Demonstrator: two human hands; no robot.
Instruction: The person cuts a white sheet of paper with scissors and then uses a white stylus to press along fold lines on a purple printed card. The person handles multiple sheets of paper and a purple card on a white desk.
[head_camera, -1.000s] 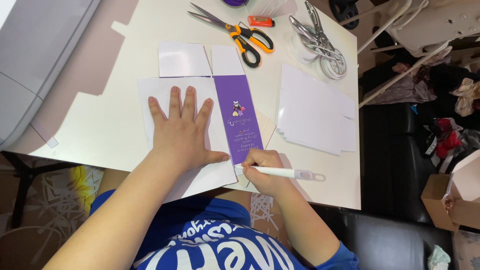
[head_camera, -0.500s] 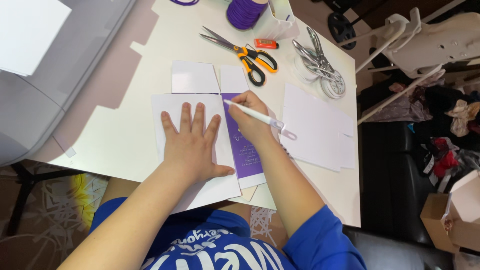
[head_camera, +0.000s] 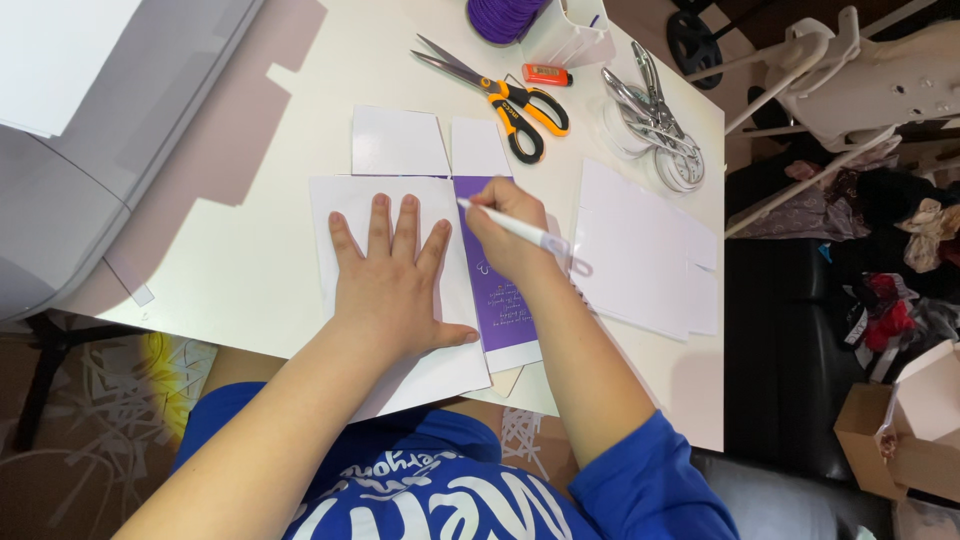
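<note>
Home craft table (head_camera: 250, 250), scissors (head_camera: 500, 92), strewn clothes (head_camera: 890, 250)

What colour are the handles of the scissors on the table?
The scissors have orange and black handles, seen in the head view.

My left hand (head_camera: 395, 285) lies flat, fingers spread, on the white sheet (head_camera: 345, 215). My right hand (head_camera: 510, 235) grips a white pen-shaped tool (head_camera: 515, 228), tip at the top left edge of the purple card (head_camera: 505, 310). Orange-handled scissors (head_camera: 505, 95) lie well apart, beyond 2 small white cards (head_camera: 398, 142).
</note>
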